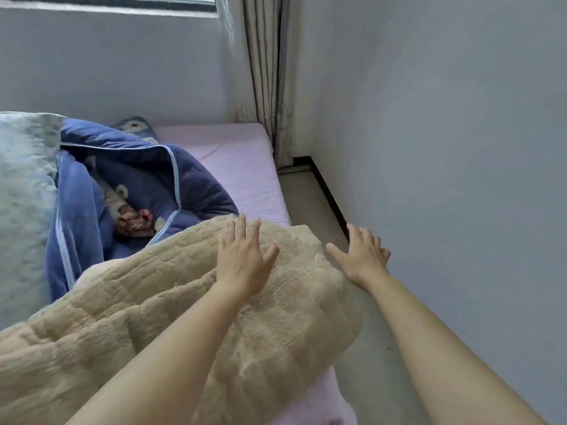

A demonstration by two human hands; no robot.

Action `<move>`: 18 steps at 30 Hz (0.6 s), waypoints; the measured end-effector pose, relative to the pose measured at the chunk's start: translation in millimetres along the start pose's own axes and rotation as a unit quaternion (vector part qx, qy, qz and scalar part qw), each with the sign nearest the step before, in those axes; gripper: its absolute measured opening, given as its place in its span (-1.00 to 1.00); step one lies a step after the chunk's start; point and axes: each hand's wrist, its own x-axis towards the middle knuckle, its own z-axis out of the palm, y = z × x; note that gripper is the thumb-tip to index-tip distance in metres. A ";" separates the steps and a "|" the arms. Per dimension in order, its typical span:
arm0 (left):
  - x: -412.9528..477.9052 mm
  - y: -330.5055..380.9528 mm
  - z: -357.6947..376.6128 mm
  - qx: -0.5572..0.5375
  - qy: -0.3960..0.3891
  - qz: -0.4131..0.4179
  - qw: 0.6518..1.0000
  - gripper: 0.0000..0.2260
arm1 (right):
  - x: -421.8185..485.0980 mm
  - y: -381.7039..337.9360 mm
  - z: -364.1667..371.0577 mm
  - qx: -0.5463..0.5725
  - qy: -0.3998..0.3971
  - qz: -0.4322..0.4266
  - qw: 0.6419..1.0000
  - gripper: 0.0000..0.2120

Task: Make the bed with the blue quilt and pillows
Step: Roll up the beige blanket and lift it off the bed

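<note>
I see my left hand [242,259] flat over the fluffy beige fleece blanket [171,308], fingers straight and spread, gripping nothing. My right hand [362,256] hangs just off the blanket's right edge, above the grey floor strip [310,197], fingers likewise splayed and empty. The crumpled dark blue quilt with pale piping [138,176] lies beyond and left of my left fingertips, on the pink mattress sheet [245,167]; a pale patterned pillow [24,194] lies further left.

Soft, cool daylight from the window [107,0] at top left lights the room evenly, shadows faint, edges bowed and slightly blurred.
</note>
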 end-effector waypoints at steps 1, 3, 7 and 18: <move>6.1 -2.8 14.8 0.016 -0.013 -0.006 1.000 -0.43 | 10.1 5.3 10.3 0.004 -0.014 0.018 1.000 -0.29; 16.2 -15.4 53.3 0.041 -0.020 -0.008 0.999 -0.35 | 32.6 23.0 42.9 0.011 -0.044 0.040 0.998 -0.31; 23.0 -53.0 133.6 0.096 -0.056 0.008 0.994 -0.31 | 62.8 53.6 109.8 0.029 -0.133 0.078 0.988 -0.29; 43.5 -107.0 225.6 0.131 -0.043 0.019 0.990 -0.38 | 173.8 109.2 215.8 0.167 -0.226 0.168 0.945 0.20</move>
